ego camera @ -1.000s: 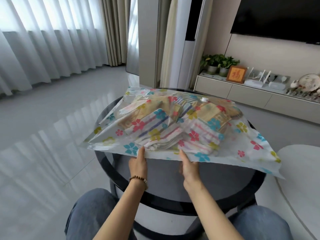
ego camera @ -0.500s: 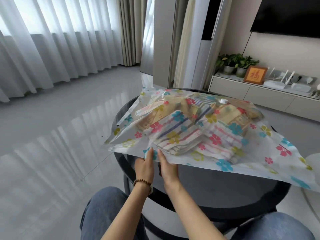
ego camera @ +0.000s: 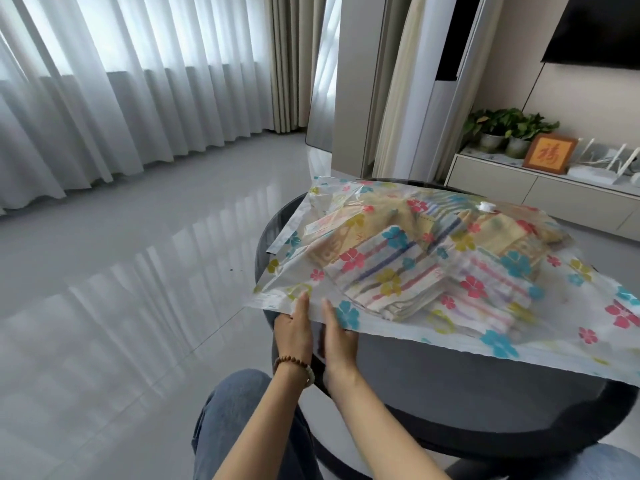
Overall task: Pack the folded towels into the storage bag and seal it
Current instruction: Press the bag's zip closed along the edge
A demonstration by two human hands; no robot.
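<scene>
I see storage bag flat on worktop, folded towels inside, heaped at centre. Left hand and right hand side by side at bag's 7 o'clock edge, each grip pinching it. Risk, I judge: towel bulk strains mouth, seal gaps; overhanging bag slides off.

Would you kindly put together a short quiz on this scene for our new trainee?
1. True or false: the folded towels are already inside the storage bag.
2. Where do the left hand and right hand pinch the bag? A) its near edge B) its far edge C) its right-hand side
3. Fill in: the bag lies on a round, dark ____.
Key: 1 true; 2 A; 3 table.
</scene>
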